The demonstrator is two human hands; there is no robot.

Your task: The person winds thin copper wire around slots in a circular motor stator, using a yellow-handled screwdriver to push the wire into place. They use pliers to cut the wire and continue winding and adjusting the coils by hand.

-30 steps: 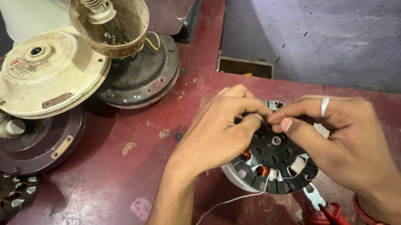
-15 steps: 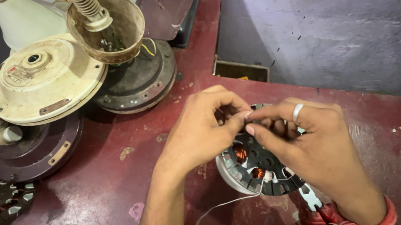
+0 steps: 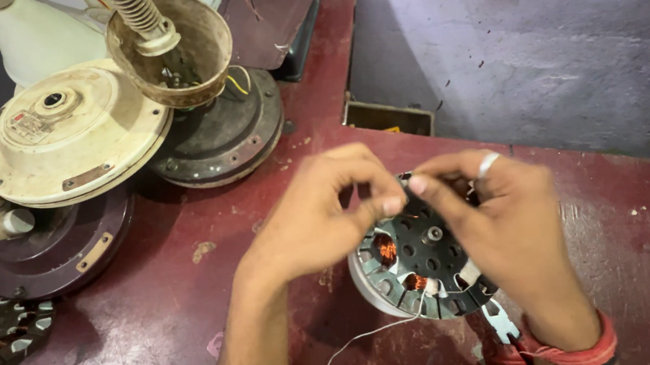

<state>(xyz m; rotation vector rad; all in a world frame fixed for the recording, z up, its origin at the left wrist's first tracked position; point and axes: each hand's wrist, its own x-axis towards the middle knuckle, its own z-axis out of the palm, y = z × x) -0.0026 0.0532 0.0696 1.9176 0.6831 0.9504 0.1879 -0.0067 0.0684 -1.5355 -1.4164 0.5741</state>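
Both hands, left hand (image 3: 321, 219) and right hand (image 3: 501, 227), pinch at the fan stator (image 3: 420, 265) on the table (image 3: 155, 340); it looks heavy and rigid, its copper windings fragile, best held by the rim.

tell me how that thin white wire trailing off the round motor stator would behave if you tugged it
The white wire lies in a loose curve on the red table, so it is probably floppy and light. It looks very thin, so a hard tug might snap it. The stator looks like metal, likely too heavy to follow.
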